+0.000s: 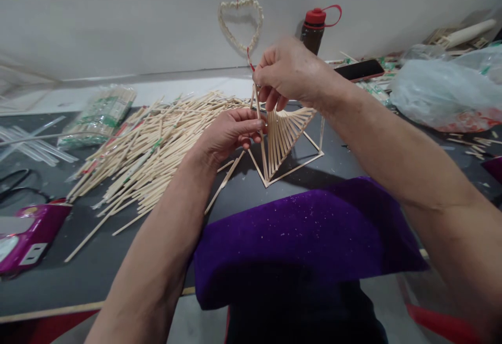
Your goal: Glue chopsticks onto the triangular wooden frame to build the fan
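A small frame [296, 170] built of thin wooden sticks stands on the dark grey table, with a fan of closely set sticks [283, 142] slanting across it. My left hand [235, 130] is closed around an upright wooden stick [263, 158] at the frame's near left side, gripping it between thumb and fingers. Higher up, my right hand [290, 72] pinches at the top end of this upright stick. The fingertips of the right hand partly hide that end, and the hand is slightly blurred.
Left of the frame lies a large heap of loose sticks [168, 140], with a wrapped bundle [105, 111] behind. A purple cloth [306, 224] covers the front edge. A bottle [312, 33], a phone [361, 70], a plastic bag [447, 93] and a magenta power strip [41, 234] surround the work.
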Tool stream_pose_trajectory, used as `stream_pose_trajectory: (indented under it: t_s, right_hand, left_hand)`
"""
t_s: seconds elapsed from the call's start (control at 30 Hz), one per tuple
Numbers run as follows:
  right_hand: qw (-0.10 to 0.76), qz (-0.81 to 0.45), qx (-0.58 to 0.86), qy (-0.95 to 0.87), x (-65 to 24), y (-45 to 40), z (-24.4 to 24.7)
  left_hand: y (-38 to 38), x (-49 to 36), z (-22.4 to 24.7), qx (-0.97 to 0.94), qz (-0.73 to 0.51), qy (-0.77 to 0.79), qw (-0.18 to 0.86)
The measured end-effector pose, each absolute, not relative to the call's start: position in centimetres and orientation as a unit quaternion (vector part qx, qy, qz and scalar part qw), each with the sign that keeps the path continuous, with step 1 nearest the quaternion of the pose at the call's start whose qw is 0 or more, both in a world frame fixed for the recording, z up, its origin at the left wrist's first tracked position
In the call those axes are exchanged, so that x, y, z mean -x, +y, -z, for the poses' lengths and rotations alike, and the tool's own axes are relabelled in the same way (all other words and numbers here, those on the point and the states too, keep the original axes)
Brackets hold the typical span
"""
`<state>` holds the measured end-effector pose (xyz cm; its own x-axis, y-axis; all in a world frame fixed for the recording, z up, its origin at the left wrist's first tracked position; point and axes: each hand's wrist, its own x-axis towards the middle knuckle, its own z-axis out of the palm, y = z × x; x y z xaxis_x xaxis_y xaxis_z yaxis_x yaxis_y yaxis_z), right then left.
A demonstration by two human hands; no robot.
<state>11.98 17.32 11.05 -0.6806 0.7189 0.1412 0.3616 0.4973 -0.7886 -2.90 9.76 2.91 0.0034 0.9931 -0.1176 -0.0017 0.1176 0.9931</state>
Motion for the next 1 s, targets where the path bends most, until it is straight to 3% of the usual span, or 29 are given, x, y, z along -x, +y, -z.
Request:
stream_pose_trajectory:
  t_s: [1.0]
  right_hand:
    - [0.221, -0.387, 0.329, -0.832, -11.72, 17.19, -11.22]
  left_hand:
    - [9.46, 2.57, -2.87, -0.456, -0.459, 0.521, 0.557]
